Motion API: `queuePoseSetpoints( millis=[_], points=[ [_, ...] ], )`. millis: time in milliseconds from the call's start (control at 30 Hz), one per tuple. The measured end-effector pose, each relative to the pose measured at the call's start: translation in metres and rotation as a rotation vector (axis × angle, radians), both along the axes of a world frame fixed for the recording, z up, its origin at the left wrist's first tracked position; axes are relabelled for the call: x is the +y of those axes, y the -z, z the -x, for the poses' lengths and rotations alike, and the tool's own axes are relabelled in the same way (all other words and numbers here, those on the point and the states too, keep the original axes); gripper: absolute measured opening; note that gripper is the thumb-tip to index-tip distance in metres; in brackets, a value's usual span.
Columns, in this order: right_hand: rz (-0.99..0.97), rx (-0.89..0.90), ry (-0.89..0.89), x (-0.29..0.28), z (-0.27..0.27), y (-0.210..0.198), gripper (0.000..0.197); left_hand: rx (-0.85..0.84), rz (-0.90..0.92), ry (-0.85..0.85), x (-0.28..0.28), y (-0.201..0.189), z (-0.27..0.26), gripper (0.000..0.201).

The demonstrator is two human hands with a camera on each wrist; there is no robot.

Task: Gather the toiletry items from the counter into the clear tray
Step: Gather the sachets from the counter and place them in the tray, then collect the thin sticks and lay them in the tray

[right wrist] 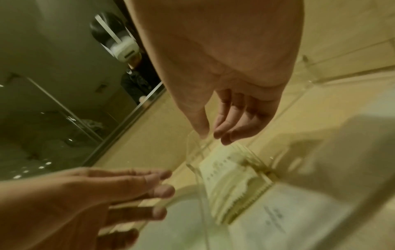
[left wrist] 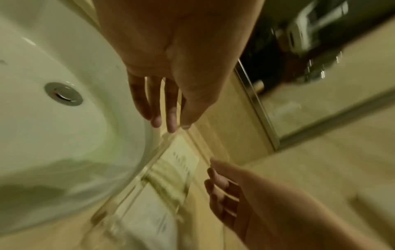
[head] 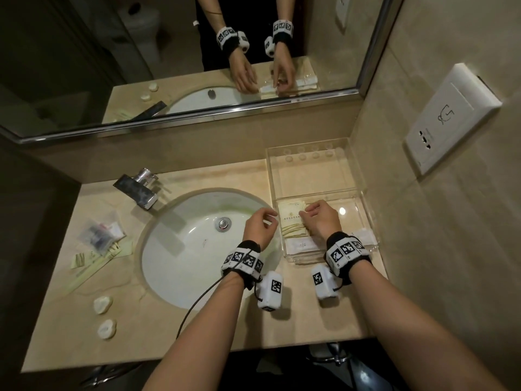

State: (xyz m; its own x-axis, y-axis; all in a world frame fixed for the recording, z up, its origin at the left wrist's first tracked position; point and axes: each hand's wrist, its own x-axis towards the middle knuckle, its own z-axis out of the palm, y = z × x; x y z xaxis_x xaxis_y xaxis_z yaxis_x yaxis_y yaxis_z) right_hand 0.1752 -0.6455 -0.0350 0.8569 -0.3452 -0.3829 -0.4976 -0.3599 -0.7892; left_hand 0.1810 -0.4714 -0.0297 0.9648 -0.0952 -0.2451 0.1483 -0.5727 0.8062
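Note:
The clear tray stands right of the sink. Its front compartment holds a stack of pale green packets and a white packet. My right hand hovers over the green packets, fingers relaxed and pointing down, holding nothing. My left hand hangs over the sink's right rim beside the tray wall, fingers loose and empty. On the counter left of the sink lie a clear bag of small items, green sachets and two white round pieces.
A chrome faucet stands behind the sink at the left. The mirror runs along the back wall, and a white wall socket sits on the right wall. The tray's rear compartment shows only bare bottom.

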Motion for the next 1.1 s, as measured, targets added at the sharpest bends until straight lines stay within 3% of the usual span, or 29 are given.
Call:
queuePoseSetpoints(
  millis=[233,600,967,1100],
  points=[
    [-0.117,-0.171,-0.195,0.064,-0.014,-0.046,0.016,0.064,0.212,-0.309,0.077,-0.025,0.019,0.011],
    [-0.239,-0.159,-0.628,0.236,-0.015,-0.063,0.013,0.003,0.216,-0.742,0.245,-0.055,0.092,0.006],
    [-0.164,-0.062,-0.912,0.389,0.009,-0.045,0.013,0.154,0.076,-0.987,0.38,-0.027,0.16,0.017],
    [-0.066,-0.022,-1.06,0.429,0.023,-0.026,0.007,0.299,-0.003,-0.912,0.4,-0.004,0.173,0.036]
  ],
)
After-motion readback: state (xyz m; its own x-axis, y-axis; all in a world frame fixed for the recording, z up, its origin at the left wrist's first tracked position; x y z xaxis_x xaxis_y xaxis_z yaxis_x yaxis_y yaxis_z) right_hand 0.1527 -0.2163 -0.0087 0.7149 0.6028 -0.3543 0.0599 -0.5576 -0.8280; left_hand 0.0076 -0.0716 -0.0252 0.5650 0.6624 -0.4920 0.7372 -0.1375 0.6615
